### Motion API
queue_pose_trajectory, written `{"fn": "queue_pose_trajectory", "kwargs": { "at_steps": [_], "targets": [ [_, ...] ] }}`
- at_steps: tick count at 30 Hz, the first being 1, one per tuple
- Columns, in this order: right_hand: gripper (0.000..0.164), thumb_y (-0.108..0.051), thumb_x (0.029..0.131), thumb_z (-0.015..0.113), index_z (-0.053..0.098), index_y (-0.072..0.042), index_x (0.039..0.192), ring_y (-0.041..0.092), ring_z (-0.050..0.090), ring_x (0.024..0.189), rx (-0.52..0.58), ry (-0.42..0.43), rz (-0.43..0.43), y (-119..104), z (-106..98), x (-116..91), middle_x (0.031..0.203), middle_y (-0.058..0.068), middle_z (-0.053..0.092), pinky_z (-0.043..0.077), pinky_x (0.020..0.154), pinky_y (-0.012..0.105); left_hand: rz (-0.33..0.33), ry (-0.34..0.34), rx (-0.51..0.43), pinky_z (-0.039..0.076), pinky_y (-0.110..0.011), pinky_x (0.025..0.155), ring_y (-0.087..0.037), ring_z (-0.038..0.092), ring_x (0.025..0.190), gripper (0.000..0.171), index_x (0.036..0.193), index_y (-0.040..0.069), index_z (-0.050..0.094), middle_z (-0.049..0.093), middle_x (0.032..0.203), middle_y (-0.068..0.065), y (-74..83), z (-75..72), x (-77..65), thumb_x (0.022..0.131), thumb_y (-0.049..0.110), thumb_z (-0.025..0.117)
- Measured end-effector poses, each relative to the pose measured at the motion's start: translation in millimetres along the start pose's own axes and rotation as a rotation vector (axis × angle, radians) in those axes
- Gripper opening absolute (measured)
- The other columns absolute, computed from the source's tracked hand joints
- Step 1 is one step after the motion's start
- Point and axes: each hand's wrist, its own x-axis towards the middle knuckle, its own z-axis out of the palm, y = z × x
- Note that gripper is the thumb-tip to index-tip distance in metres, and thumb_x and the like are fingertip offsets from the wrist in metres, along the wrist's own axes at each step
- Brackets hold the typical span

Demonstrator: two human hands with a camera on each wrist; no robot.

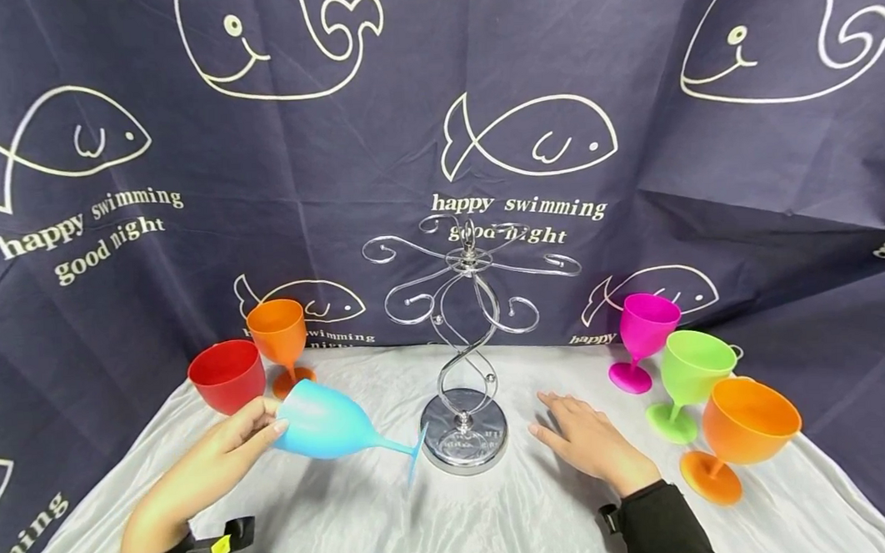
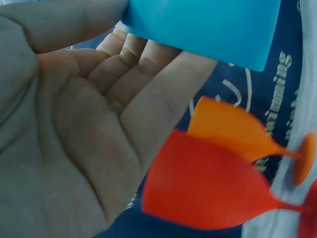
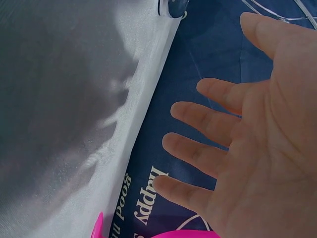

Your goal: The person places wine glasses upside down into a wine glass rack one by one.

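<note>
My left hand (image 1: pixel 222 455) pinches the rim of a light blue goblet (image 1: pixel 326 420) between thumb and fingers. The goblet is tilted on its side, its stem and foot pointing right toward the chrome stand (image 1: pixel 466 442). In the left wrist view the thumb presses on the blue goblet (image 2: pixel 203 29) near its rim, with the fingers behind it. To the right of the stand's round base, my right hand (image 1: pixel 590 440) is held with fingers extended and spread. In the right wrist view this right hand (image 3: pixel 252 134) has a bare palm and holds nothing.
Behind the left hand stand a red goblet (image 1: pixel 227 375) and an orange goblet (image 1: pixel 278 328). On the right are a magenta goblet (image 1: pixel 648 324), a green goblet (image 1: pixel 695 368) and another orange goblet (image 1: pixel 751 423). The stand's curled arms (image 1: pixel 555 266) spread above the white cloth (image 1: pixel 351 532).
</note>
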Motion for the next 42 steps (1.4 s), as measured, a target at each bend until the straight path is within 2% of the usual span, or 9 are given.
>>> {"fn": "queue_pose_trajectory", "kwargs": {
  "at_steps": [6,10,13,18,20,26,28,34,42],
  "targets": [
    [0.068,-0.054,0.102,0.052,0.047,-0.008,0.152,0.046,0.045,0.142,-0.003,0.001,-0.006,1,-2,1,0.153,0.018,0.051,0.036,0.111,0.070,-0.058,-0.110,-0.191,0.052,-0.022,0.078,-0.015,0.058,0.090,0.010,0.109,0.007,0.053,0.054,0.091,-0.005,-8.9,11.4,10.7,0.106,0.017,0.053],
    [0.068,-0.054,0.102,0.052,0.047,-0.008,0.152,0.046,0.044,0.142,-0.001,0.000,-0.005,0,-3,0,0.153,0.018,0.051,0.036,0.111,0.071,-0.093,-0.169,-0.297,0.056,-0.022,0.091,-0.015,0.061,0.098,0.016,0.110,0.002,0.050,0.053,0.094,-0.008,-14.9,19.1,17.4,0.106,0.017,0.052],
    [0.068,-0.054,0.102,0.052,0.047,-0.008,0.152,0.046,0.044,0.142,0.004,-0.007,-0.001,0,-3,0,0.153,0.018,0.050,0.035,0.111,0.072,-0.076,-0.225,-0.390,0.055,-0.021,0.095,-0.013,0.063,0.105,0.017,0.116,0.001,0.051,0.057,0.100,-0.006,-21.2,24.3,21.3,0.108,0.016,0.048],
    [0.069,-0.053,0.102,0.053,0.047,-0.007,0.152,0.046,0.045,0.142,0.011,-0.008,0.005,1,-1,-1,0.153,0.019,0.050,0.035,0.111,0.071,-0.018,-0.328,-0.619,0.053,-0.026,0.102,-0.015,0.064,0.113,0.020,0.125,0.002,0.051,0.062,0.112,0.000,-36.1,38.5,29.7,0.109,0.008,0.040],
    [0.069,-0.053,0.101,0.053,0.047,-0.007,0.152,0.046,0.045,0.142,0.009,-0.008,0.005,1,-1,-1,0.153,0.018,0.051,0.036,0.111,0.071,-0.019,-0.341,-0.696,0.053,-0.029,0.105,-0.016,0.064,0.116,0.023,0.129,0.001,0.051,0.062,0.118,0.000,-41.3,46.7,32.1,0.109,0.006,0.039],
    [0.070,-0.055,0.101,0.052,0.046,-0.008,0.152,0.046,0.043,0.143,0.008,-0.014,0.010,3,-1,0,0.154,0.017,0.050,0.035,0.111,0.071,-0.139,-0.299,-0.881,0.053,-0.035,0.108,-0.017,0.066,0.118,0.032,0.139,0.009,0.053,0.063,0.129,0.001,-49.6,68.0,33.7,0.108,0.008,0.045],
    [0.071,-0.056,0.101,0.052,0.046,-0.008,0.152,0.046,0.043,0.143,0.009,-0.017,0.012,3,-1,1,0.154,0.017,0.050,0.035,0.112,0.071,-0.120,-0.330,-0.950,0.053,-0.035,0.108,-0.016,0.067,0.116,0.030,0.135,0.011,0.056,0.064,0.127,0.002,-51.2,74.6,37.9,0.109,0.007,0.042],
    [0.070,-0.055,0.101,0.053,0.047,-0.008,0.152,0.045,0.044,0.142,0.005,-0.011,0.006,3,-1,2,0.153,0.017,0.051,0.036,0.110,0.071,0.015,-0.471,-1.159,0.053,-0.033,0.105,-0.017,0.067,0.115,0.038,0.131,0.010,0.057,0.066,0.125,0.000,-54.0,91.7,49.6,0.109,0.000,0.028],
    [0.068,-0.051,0.101,0.055,0.046,-0.006,0.152,0.045,0.044,0.143,0.014,-0.008,-0.002,0,-3,0,0.154,0.017,0.050,0.035,0.111,0.071,0.006,-0.469,-1.327,0.052,-0.033,0.108,-0.016,0.065,0.121,0.045,0.130,0.012,0.059,0.065,0.131,0.000,-52.9,108.4,50.7,0.108,-0.003,0.023]
  ]
}}
